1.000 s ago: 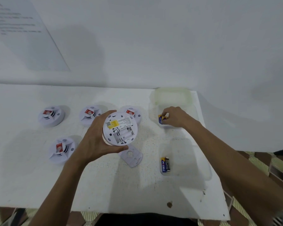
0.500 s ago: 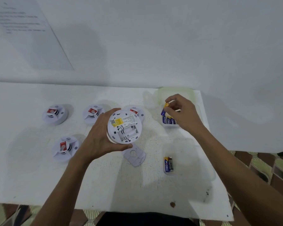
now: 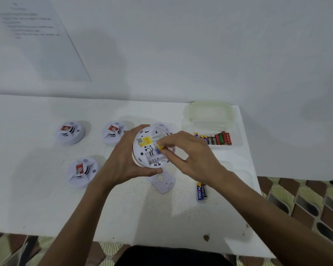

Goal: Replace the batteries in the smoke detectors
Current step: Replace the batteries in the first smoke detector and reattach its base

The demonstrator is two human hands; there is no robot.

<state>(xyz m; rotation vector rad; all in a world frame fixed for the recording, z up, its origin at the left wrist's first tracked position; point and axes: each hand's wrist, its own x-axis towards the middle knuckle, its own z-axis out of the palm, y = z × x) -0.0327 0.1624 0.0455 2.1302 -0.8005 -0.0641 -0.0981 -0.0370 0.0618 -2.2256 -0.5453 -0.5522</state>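
My left hand (image 3: 123, 160) holds a round white smoke detector (image 3: 149, 146) above the table, its back with a yellow label and open battery bay facing me. My right hand (image 3: 190, 154) pinches a blue and yellow battery (image 3: 159, 148) and presses its end into that bay. The detector's loose cover plate (image 3: 162, 182) lies on the table just below. Two used batteries (image 3: 201, 191) lie side by side to the right of the plate. A clear plastic box (image 3: 236, 133) at the back right holds a row of several batteries (image 3: 213, 139).
Three more smoke detectors with red tags sit on the white table (image 3: 37, 198): two at the back (image 3: 69, 132) (image 3: 113, 132), one nearer (image 3: 82, 171). A fourth (image 3: 161, 126) peeks out behind the held one. The box lid (image 3: 210, 111) lies behind the box. The wall is close behind; the table's right edge drops to tiled floor.
My right hand lifted a battery out of the clear box and carried it left to the open bay of the detector. My left hand kept holding the detector, turning it slightly.
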